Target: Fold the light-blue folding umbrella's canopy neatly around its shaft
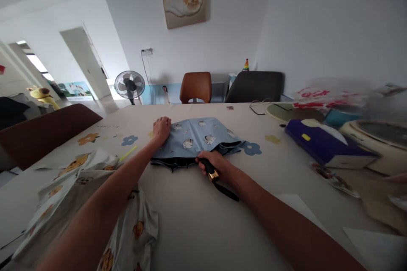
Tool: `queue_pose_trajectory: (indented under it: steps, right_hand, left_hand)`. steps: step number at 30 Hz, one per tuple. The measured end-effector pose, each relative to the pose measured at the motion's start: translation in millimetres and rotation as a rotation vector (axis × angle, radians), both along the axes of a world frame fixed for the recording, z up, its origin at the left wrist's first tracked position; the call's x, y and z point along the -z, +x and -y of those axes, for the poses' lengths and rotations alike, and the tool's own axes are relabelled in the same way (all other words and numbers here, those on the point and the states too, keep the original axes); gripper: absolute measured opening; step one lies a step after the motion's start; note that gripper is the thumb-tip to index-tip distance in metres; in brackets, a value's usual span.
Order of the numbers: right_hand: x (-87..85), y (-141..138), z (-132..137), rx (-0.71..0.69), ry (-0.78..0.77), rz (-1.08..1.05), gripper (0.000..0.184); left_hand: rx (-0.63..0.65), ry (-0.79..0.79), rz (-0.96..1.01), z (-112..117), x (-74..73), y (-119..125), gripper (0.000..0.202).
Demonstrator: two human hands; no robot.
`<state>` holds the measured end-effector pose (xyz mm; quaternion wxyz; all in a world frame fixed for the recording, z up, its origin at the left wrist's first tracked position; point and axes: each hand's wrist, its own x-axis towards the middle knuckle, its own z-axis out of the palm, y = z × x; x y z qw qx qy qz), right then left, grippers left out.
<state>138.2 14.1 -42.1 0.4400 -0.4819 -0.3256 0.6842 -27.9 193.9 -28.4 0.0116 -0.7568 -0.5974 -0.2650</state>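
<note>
The blue folding umbrella (193,137) lies across the bench (197,224), seemingly collapsed but not yet wrapped; the right hand (218,163) grips its handle (207,167), the left hand (162,129) touches the canopy edge, its grip unclear.

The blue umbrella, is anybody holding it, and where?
Yes: the right hand holds the umbrella by its black handle. The left hand touches its cloth; whether it grips cannot be told.

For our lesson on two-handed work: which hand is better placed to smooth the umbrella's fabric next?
Probably the left hand: it is at the left edge of the blue fabric, while the right hand is occupied, gripping the black handle.
</note>
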Motion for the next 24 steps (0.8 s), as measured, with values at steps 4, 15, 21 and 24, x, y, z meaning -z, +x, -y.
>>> queue_pose_trajectory:
  steps: [4, 15, 21, 24]
  right_hand:
    - [1.2, 1, 0, 0.015, 0.012, 0.034, 0.021]
    - [3.9, 0, 1, -0.023, 0.070, 0.030, 0.020]
    - [-3.8, -1, 6, -0.008, 0.055, 0.057, 0.021]
    - [-7.3, -2, 8, 0.010, 0.038, 0.059, 0.021]
  left_hand:
    - [0.410, 0.138, -0.100, 37, 6.0, 17, 0.039]
    - [0.444, 0.078, -0.190, 58, 27.0, 1, 0.038]
    - [0.405, 0.064, -0.043, 57, 22.1, 16, 0.031]
    - [0.423, 0.073, 0.013, 56, 13.5, 32, 0.027]
